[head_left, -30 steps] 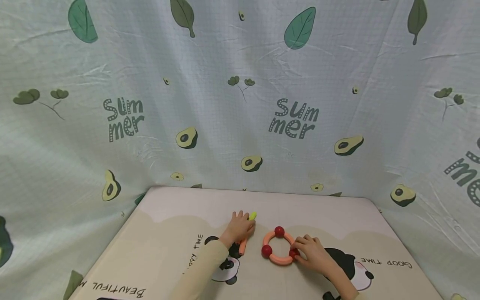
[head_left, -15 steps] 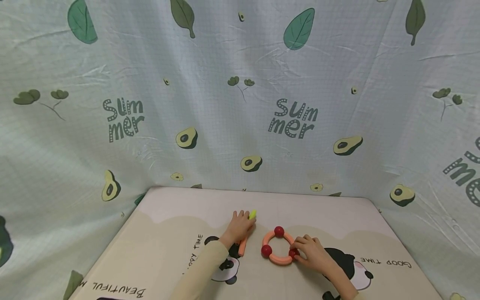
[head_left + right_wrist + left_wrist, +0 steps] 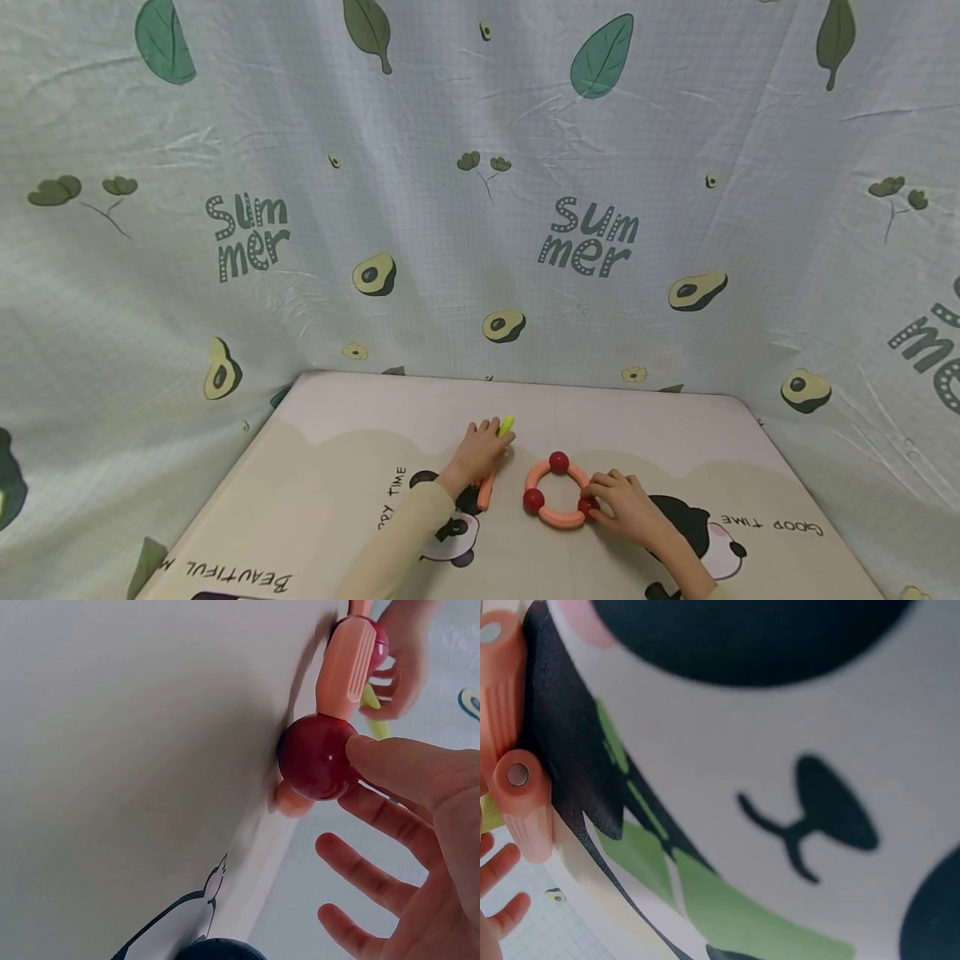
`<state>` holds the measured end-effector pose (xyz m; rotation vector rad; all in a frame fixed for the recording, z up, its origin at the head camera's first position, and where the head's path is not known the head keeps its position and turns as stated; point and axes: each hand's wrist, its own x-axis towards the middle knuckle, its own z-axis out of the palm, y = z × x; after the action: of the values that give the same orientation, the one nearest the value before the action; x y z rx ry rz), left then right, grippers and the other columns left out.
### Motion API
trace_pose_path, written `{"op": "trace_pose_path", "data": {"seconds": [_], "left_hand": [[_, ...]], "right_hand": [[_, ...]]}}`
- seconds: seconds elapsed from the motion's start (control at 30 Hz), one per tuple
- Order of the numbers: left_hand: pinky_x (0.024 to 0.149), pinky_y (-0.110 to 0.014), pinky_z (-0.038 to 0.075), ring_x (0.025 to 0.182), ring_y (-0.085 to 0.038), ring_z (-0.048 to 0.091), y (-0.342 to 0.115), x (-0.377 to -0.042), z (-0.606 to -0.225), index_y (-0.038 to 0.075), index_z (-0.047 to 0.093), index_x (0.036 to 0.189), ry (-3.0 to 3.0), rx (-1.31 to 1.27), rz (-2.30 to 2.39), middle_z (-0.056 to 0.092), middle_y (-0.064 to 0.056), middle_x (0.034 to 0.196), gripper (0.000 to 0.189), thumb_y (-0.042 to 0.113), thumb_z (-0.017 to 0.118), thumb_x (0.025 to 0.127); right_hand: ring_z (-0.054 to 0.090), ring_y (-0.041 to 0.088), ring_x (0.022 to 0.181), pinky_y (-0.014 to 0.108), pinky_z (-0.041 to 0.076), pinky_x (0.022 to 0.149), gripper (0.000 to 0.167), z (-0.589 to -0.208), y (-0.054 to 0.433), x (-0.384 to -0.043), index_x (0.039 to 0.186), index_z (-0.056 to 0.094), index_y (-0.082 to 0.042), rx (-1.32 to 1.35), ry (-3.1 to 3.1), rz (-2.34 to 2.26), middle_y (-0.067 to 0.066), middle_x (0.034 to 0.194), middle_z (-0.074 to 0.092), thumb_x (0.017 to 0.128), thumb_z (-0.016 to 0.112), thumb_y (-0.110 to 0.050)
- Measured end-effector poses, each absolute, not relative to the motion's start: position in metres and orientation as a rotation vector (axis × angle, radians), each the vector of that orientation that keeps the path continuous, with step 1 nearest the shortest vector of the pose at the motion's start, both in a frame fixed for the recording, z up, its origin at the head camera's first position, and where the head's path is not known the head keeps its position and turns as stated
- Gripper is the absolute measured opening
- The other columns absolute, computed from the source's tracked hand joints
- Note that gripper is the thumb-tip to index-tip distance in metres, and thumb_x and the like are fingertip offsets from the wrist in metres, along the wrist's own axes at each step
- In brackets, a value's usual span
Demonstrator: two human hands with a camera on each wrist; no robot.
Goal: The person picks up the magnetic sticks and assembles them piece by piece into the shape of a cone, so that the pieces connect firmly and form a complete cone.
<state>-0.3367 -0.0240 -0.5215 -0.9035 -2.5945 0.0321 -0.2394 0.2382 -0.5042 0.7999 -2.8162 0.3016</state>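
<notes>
A ring of curved orange magnetic sticks (image 3: pixel 561 520) and red balls (image 3: pixel 533 502) lies on the table. My right hand (image 3: pixel 626 508) pinches the ring's right-hand red ball (image 3: pixel 315 757) between thumb and index finger, its other fingers spread apart. To the left of the ring, my left hand (image 3: pixel 478 457) holds a yellow-green stick (image 3: pixel 507 426), whose far end sticks out past the fingers. Two orange sticks with silver magnet ends (image 3: pixel 501 690) lie by that hand, one (image 3: pixel 486 493) showing below it. The left hand's grip is partly hidden in every view.
The tabletop (image 3: pixel 337 467) bears printed pandas (image 3: pixel 453 542) and lettering. A dark object (image 3: pixel 213 596) shows at the bottom edge, mostly cut off. Behind the table hangs a pale curtain (image 3: pixel 450 250) with avocado and leaf prints.
My left hand and the yellow-green stick have shifted slightly away, toward the table's far side. The right hand and the ring have stayed in place.
</notes>
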Motion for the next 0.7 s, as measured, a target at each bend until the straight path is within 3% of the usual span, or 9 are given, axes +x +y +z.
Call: {"op": "trace_pose_path", "data": {"seconds": [0.2, 0.37, 0.57, 0.7], "left_hand": [[0.072, -0.035, 0.048, 0.087, -0.021, 0.055, -0.0225, -0.3357, -0.5223, 0.018, 0.051, 0.108, -2.609, -0.914, -0.128, 0.052, -0.013, 0.107, 0.027, 0.016, 0.061, 0.083], [0.064, -0.028, 0.043, 0.078, -0.019, 0.053, -0.0223, -0.335, -0.5216, 0.017, 0.045, 0.125, -2.587, -0.906, -0.407, 0.051, -0.01, 0.098, 0.047, 0.005, 0.058, 0.082], [0.078, -0.033, 0.047, 0.086, -0.019, 0.055, -0.0194, -0.3374, -0.5211, 0.01, 0.027, 0.138, -2.565, -0.824, -0.807, 0.053, -0.011, 0.1, 0.062, 0.002, 0.056, 0.083], [0.081, -0.035, 0.046, 0.091, -0.02, 0.053, -0.0165, -0.3399, -0.5204, 0.0, 0.032, 0.133, -2.564, -0.763, -0.967, 0.052, -0.013, 0.107, 0.054, 0.004, 0.055, 0.085]], "right_hand": [[0.044, 0.006, 0.078, 0.036, 0.036, 0.067, 0.017, -0.5066, 0.2394, -0.2387, 0.085, 0.063, -0.026, 0.805, -2.79, 0.313, -0.013, 0.084, 0.056, 0.072, 0.071, -0.019], [0.045, 0.006, 0.079, 0.038, 0.036, 0.069, 0.015, -0.5059, 0.2392, -0.2374, 0.086, 0.063, -0.025, 0.786, -2.814, 0.337, -0.013, 0.085, 0.057, 0.073, 0.07, -0.021], [0.046, 0.007, 0.08, 0.038, 0.037, 0.069, 0.014, -0.5053, 0.2392, -0.2373, 0.087, 0.063, -0.025, 0.776, -2.819, 0.345, -0.013, 0.087, 0.057, 0.075, 0.069, -0.022], [0.046, 0.008, 0.08, 0.037, 0.037, 0.069, 0.016, -0.5058, 0.2397, -0.2383, 0.088, 0.063, -0.025, 0.787, -2.805, 0.342, -0.013, 0.087, 0.057, 0.074, 0.069, -0.02]]}}
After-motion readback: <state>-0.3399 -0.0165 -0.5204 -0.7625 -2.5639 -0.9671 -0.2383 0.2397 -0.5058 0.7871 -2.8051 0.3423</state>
